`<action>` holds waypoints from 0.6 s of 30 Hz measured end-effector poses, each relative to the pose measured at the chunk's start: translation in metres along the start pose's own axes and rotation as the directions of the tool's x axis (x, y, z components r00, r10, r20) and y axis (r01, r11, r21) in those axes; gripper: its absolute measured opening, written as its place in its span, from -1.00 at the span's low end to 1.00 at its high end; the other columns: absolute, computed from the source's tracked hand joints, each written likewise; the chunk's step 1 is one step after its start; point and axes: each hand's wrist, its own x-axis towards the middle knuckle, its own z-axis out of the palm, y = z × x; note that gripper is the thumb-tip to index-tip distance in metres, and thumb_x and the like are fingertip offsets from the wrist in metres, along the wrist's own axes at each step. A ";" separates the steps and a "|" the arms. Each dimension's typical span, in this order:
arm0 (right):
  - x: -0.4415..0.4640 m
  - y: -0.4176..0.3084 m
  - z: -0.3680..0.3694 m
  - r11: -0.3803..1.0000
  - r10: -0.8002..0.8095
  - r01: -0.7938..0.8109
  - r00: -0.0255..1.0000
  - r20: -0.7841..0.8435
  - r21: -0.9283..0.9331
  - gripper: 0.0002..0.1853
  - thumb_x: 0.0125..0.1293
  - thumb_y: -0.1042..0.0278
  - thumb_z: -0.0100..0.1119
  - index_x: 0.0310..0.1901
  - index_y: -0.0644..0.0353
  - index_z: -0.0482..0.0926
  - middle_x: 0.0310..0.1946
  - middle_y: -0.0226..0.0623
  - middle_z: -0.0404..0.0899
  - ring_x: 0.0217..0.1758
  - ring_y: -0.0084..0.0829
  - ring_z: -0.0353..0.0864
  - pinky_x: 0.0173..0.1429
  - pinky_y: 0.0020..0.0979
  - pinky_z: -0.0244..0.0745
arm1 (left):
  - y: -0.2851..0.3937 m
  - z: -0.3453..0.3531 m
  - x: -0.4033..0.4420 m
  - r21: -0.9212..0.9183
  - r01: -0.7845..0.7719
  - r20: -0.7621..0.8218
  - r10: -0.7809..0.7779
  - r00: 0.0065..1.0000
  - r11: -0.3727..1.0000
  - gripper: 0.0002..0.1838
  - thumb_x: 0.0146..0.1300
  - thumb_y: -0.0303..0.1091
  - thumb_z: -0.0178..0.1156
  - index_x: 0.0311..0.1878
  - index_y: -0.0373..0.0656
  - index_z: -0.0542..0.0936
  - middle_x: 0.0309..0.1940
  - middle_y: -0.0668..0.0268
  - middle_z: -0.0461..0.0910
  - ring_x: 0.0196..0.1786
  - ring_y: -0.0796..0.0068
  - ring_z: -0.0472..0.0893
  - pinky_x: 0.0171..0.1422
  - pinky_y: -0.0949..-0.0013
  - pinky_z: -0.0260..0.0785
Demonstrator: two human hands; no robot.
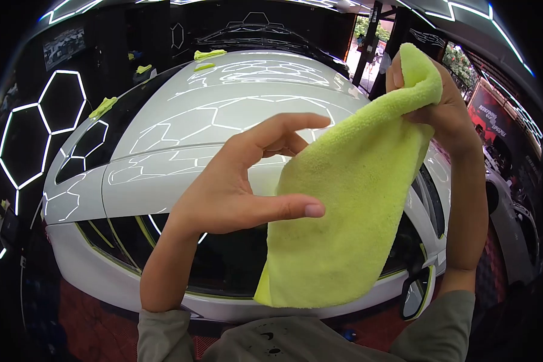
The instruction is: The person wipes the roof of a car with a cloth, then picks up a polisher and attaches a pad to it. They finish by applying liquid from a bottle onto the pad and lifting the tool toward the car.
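Note:
A yellow-green microfiber cloth (pixel 344 223) hangs in front of me, its upper end bunched and folded over. My right hand (pixel 449 114), raised at the upper right, is closed on that bunched end. My left hand (pixel 235 181) is beside the cloth's left edge, open, thumb and index finger spread well apart. The thumb lies in front of the cloth; whether it touches the fabric I cannot tell. Behind both hands is a glossy white car (pixel 163 139), with its roof and side windows facing me.
More yellow-green cloths lie on the car's far side: one on the roof (pixel 210 55), another near the rear glass (pixel 104 107). The side mirror (pixel 415 295) juts out at the lower right. A second car (pixel 513 223) stands at the right, and a dark vehicle (pixel 259 37) behind.

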 end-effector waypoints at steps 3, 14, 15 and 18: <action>0.004 -0.009 -0.016 1.000 0.023 -0.023 1.000 0.007 -0.019 -0.54 0.03 0.13 0.51 -0.11 0.15 0.54 -0.36 -0.51 0.56 -0.25 -0.65 0.58 -0.05 -0.52 0.47 | -0.009 0.005 0.004 -0.093 0.160 0.217 -0.137 0.966 0.983 -0.31 0.05 -0.17 0.47 0.23 -0.24 0.48 -0.08 0.18 0.64 -0.10 0.45 0.62 0.27 0.28 0.37; -0.038 -0.017 -0.124 0.986 0.103 -0.145 0.922 -0.373 -0.088 -0.68 0.24 0.14 0.34 -0.11 0.18 0.60 -0.37 -0.45 0.62 -0.35 -0.67 0.62 -0.22 -0.58 0.54 | -0.030 0.002 -0.009 0.076 0.324 -0.070 -0.319 0.945 0.943 -0.71 0.39 -0.17 0.17 -0.06 -0.23 0.52 -0.27 0.29 0.62 -0.20 0.57 0.57 -0.12 0.37 0.40; -0.042 -0.011 -0.131 0.992 0.087 -0.116 0.914 -0.396 -0.048 -0.70 0.28 0.17 0.31 -0.10 0.20 0.60 -0.35 -0.45 0.63 -0.36 -0.67 0.61 -0.24 -0.59 0.53 | -0.025 -0.004 0.000 0.153 0.291 -0.135 -0.272 0.953 0.944 -0.72 0.39 -0.18 0.16 -0.06 -0.22 0.52 -0.30 0.30 0.61 -0.20 0.56 0.58 -0.10 0.37 0.40; -0.052 0.006 -0.151 0.991 0.106 -0.129 0.898 -0.427 -0.025 -0.66 0.31 0.13 0.28 -0.06 0.22 0.58 -0.32 -0.45 0.63 -0.33 -0.68 0.61 -0.23 -0.59 0.53 | -0.020 -0.036 0.034 0.290 0.100 -0.231 -0.032 0.972 0.952 -0.74 0.38 -0.21 0.18 -0.04 -0.19 0.55 -0.35 0.29 0.63 -0.28 0.54 0.61 -0.14 0.41 0.44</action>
